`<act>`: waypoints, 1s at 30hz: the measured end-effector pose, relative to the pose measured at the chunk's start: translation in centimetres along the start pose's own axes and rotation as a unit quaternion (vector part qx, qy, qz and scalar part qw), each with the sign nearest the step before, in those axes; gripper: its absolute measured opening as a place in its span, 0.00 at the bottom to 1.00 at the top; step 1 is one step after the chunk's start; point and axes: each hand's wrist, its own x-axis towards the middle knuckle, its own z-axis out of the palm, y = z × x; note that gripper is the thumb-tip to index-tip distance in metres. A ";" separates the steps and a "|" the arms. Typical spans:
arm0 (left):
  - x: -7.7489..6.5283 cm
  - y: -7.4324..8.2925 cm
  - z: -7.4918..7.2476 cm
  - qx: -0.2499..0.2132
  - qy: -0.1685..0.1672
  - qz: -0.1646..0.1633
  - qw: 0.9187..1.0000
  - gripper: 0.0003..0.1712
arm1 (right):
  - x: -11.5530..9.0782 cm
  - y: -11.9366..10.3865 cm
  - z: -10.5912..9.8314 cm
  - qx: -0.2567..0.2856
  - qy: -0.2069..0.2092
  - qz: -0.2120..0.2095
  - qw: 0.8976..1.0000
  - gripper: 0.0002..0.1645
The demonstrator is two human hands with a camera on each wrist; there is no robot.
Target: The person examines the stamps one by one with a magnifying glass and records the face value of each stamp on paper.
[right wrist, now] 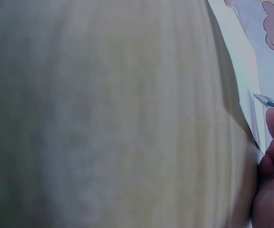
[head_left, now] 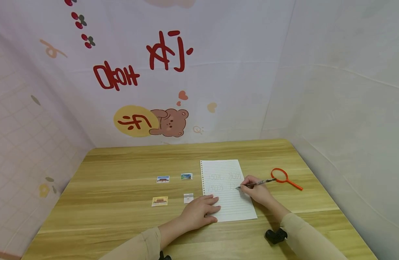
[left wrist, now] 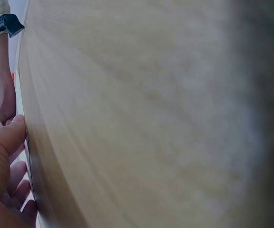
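A lined sheet of paper (head_left: 232, 207) with holes down its left edge lies on the wooden table. Handwritten figures fill two rows in its upper half. My right hand (head_left: 258, 191) pinches a pen (head_left: 260, 182), its tip at the end of the second row; the metal tip of the pen (right wrist: 263, 99) also shows in the right wrist view. On the sheet's lower left edge rests my left hand (head_left: 199, 212), fingers spread and holding nothing. Close to that hand is a pale grey stamp (head_left: 188, 198).
Left of the paper lie more stamps: a yellow one (head_left: 159, 201), a blue one (head_left: 163, 179) and a green-blue one (head_left: 187, 176). A red magnifying glass (head_left: 286, 179) lies right of the pen. White printed curtains (head_left: 225, 90) stand around the table (head_left: 115, 180).
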 end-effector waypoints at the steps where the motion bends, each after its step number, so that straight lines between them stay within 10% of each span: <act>1: 0.0 0.0 0.0 0.000 0.001 0.000 1.000 0.25 | 0.0 -0.1 -0.1 0.001 0.003 0.002 1.000 0.05; 12: -0.1 0.1 -0.4 -0.011 -0.008 -0.005 1.000 0.25 | 0.4 0.2 -0.6 0.006 0.049 0.059 0.997 0.03; 30: -0.1 0.1 -0.3 -0.011 -0.001 -0.001 1.000 0.25 | 0.3 0.2 -0.3 -0.031 0.023 0.026 0.999 0.06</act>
